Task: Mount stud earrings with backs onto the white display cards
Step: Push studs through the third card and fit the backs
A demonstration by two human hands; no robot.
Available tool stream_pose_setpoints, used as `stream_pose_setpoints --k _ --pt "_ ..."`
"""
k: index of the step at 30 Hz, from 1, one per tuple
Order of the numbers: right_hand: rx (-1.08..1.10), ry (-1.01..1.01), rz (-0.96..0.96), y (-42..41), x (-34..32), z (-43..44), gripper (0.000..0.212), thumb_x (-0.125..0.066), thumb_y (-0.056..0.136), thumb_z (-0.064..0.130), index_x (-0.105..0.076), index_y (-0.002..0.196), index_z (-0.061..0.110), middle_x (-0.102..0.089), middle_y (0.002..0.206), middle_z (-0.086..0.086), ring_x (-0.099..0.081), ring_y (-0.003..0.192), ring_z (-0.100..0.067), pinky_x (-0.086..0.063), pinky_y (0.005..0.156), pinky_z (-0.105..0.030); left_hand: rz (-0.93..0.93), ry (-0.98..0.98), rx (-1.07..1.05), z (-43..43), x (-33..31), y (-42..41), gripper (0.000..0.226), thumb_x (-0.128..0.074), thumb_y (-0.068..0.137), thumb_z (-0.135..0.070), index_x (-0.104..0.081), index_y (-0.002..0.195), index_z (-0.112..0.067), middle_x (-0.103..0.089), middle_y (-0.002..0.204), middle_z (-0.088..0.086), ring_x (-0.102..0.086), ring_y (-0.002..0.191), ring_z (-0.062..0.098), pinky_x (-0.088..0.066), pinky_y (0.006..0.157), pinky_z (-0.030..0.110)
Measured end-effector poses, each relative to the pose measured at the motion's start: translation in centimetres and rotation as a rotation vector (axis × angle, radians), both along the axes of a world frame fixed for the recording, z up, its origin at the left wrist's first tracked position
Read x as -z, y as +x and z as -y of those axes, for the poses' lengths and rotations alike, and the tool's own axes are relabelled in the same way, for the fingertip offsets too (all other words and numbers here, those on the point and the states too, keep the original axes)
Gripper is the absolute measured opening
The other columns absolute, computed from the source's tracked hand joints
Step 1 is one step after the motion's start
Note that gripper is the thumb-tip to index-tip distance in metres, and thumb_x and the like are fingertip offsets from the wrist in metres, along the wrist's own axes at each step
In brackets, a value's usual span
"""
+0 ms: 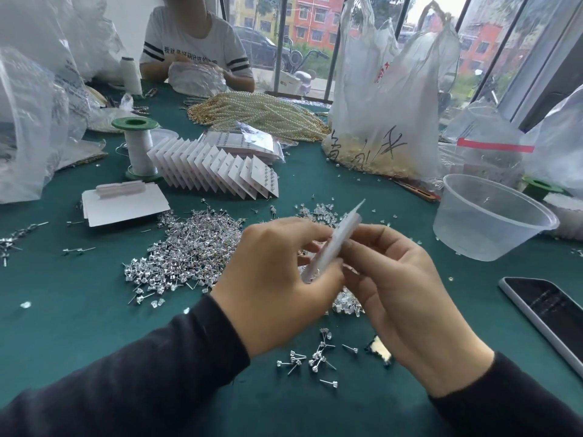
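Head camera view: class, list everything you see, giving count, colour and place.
display card: one, white, between both hands
stud earrings: large pile, silver, left of hands
earring backs: scattered, clear, beyond hands
filled cards: fanned row, white, mid-table
thread spool: one, white, left of row
plastic bowl: one, clear, right
phone: one, dark, far right
pearl strands: heap, cream, far middle
table: one, green
left hand: one, dark sleeve, grips card
right hand: one, dark sleeve, grips card
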State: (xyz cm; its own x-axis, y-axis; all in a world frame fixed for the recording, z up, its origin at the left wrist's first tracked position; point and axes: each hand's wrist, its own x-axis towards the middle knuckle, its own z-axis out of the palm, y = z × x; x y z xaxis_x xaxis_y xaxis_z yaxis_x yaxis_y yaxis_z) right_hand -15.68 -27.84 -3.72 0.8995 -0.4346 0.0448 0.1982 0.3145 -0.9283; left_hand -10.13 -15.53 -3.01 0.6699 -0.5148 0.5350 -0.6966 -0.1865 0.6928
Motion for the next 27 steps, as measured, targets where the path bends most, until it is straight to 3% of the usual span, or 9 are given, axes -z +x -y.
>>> stream_pose_setpoints --k 2,4,8,12,14,17,20,22,27 --pt "0.022 -0.113 0.025 0.0 0.2 -0.2 0.026 -0.069 0.060 0.007 -0.063 0.084 -0.001 -0.071 0.082 -0.019 -0.067 0.081 -0.031 -0.056 0.080 -0.037 -0.033 -0.014 -0.051 -0.1 0.1 0.4 0.022 -0.055 0.067 -0.020 -0.073 0.080 -0.020 -0.063 0.058 -0.010 -0.055 0.056 0.000 -0.045 0.055 0.012" --pt "0.004 -0.192 0.059 0.0 0.4 -0.4 0.020 -0.069 0.065 0.006 -0.067 0.085 0.002 -0.073 0.085 -0.017 -0.068 0.084 -0.028 -0.056 0.083 -0.036 -0.081 -0.010 -0.102 -0.1 0.3 1.0 0.018 -0.055 0.068 -0.024 -0.070 0.069 -0.015 -0.055 0.048 -0.004 -0.045 0.046 0.005 -0.036 0.048 0.015" --pt "0.082 -0.451 0.098 0.2 -0.2 1.2 0.016 -0.062 0.082 -0.003 -0.069 0.089 0.010 -0.074 0.082 -0.007 -0.070 0.079 -0.018 -0.056 0.072 -0.025 -0.438 -0.119 -0.054 0.0 0.6 2.1 0.006 -0.070 0.074 -0.014 -0.071 0.070 -0.010 -0.071 0.070 0.013 -0.065 0.066 0.028 -0.055 0.065 0.037" --pt "0.377 -0.976 -0.106 0.6 -1.3 6.5 0.016 -0.064 0.083 0.005 -0.066 0.089 0.020 -0.070 0.085 -0.003 -0.065 0.077 -0.013 -0.051 0.071 -0.015 -0.913 -0.291 0.069 -0.1 0.7 2.3 0.011 -0.073 0.063 0.000 -0.069 0.073 -0.001 -0.071 0.063 0.006 -0.064 0.055 0.016 -0.054 0.050 0.022" --pt "0.347 -1.148 -0.280 0.6 -1.2 8.6 0.013 -0.065 0.083 0.006 -0.069 0.085 0.018 -0.069 0.081 0.000 -0.064 0.076 -0.012 -0.044 0.063 -0.007 -1.055 -0.346 0.107 -0.2 0.6 2.4 0.032 -0.072 0.052 -0.004 -0.065 0.081 0.008 -0.071 0.063 0.008 -0.065 0.052 0.016 -0.055 0.050 0.024" --pt "0.170 -1.270 -0.456 0.6 -0.7 9.9 0.010 -0.068 0.079 0.007 -0.072 0.078 0.016 -0.070 0.073 0.001 -0.062 0.067 -0.010 -0.042 0.058 -0.008 -1.116 -0.361 0.116 -0.2 0.4 2.3 0.039 -0.070 0.047 -0.007 -0.063 0.082 0.008 -0.070 0.061 0.008 -0.065 0.049 0.014 -0.055 0.046 0.024" --pt "-0.024 -1.279 -0.519 0.6 -0.1 9.7 0.007 -0.073 0.076 0.011 -0.073 0.076 0.018 -0.068 0.066 0.002 -0.058 0.059 -0.007 -0.044 0.059 -0.016 -1.125 -0.356 0.049 -0.1 0.3 2.4 0.010 -0.068 0.066 0.000 -0.062 0.074 0.000 -0.068 0.055 0.004 -0.064 0.046 0.012 -0.053 0.042 0.023" --pt "-0.049 -1.303 -0.522 0.7 0.2 9.7 0.005 -0.074 0.075 0.014 -0.074 0.075 0.019 -0.067 0.063 0.006 -0.057 0.056 -0.003 -0.044 0.057 -0.014 -1.123 -0.326 -0.009 0.0 0.5 2.5 0.010 -0.061 0.078 0.002 -0.060 0.070 -0.004 -0.068 0.058 0.006 -0.064 0.048 0.014 -0.055 0.045 0.025" --pt "-0.001 -1.372 -0.508 1.2 0.8 9.6 0.010 -0.070 0.077 0.014 -0.072 0.069 0.020 -0.064 0.059 0.011 -0.054 0.051 0.005 -0.039 0.049 -0.006 -1.109 -0.287 -0.025 0.3 1.0 2.4 0.004 -0.059 0.082 -0.002 -0.058 0.078 -0.003 -0.065 0.072 0.011 -0.062 0.053 0.015 -0.052 0.048 0.024"
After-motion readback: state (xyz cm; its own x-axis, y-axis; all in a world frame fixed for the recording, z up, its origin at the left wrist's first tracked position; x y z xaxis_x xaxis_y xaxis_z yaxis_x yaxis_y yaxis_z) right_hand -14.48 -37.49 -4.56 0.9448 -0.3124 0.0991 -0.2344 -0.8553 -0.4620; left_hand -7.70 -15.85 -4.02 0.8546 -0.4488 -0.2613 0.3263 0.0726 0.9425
